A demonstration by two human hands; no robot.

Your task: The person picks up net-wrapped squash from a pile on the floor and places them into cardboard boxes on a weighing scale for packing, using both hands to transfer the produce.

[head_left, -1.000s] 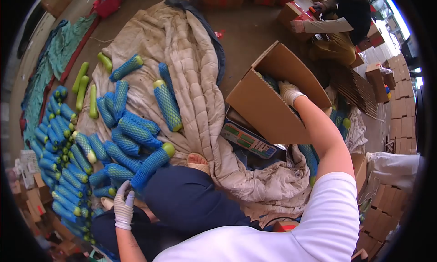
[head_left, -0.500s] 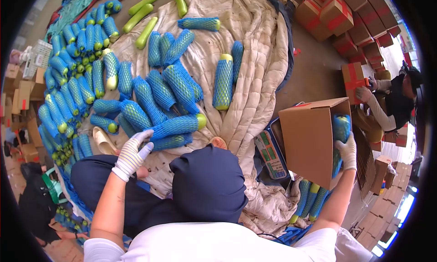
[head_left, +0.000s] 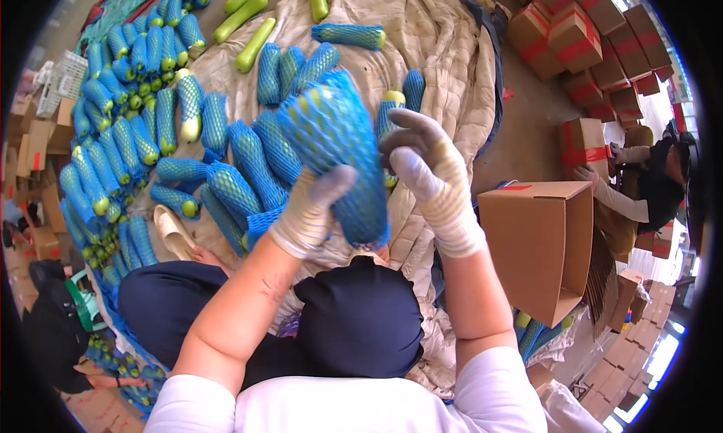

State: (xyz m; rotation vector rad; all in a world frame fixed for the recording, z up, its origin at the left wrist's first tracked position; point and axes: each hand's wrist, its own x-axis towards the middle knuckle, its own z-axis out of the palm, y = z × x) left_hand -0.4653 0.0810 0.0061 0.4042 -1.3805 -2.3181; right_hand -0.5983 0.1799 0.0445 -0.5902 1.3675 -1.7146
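My left hand [head_left: 310, 211], in a striped pale glove, is closed around a green gourd in a blue foam net sleeve [head_left: 343, 150], held tilted above the pile in front of me. My right hand [head_left: 437, 181], gloved too, is raised just right of this gourd. Its fingers are apart and curved, with nothing visible in them. Below and to the left lie several more netted gourds [head_left: 256, 158] on a cream quilt [head_left: 444, 79]. An open cardboard box [head_left: 523, 245] stands at my right, its opening facing right.
Bare green gourds [head_left: 256, 45] lie at the far edge of the quilt. Rows of netted gourds [head_left: 94, 181] line the left. Taped boxes [head_left: 576, 41] are stacked at upper right. Another person [head_left: 640, 177] handles a box [head_left: 584, 143] on the right.
My right hand has left the box and come to the middle. My left hand has risen from the pile and now grips a netted gourd. The netted gourd in the box opening no longer shows.
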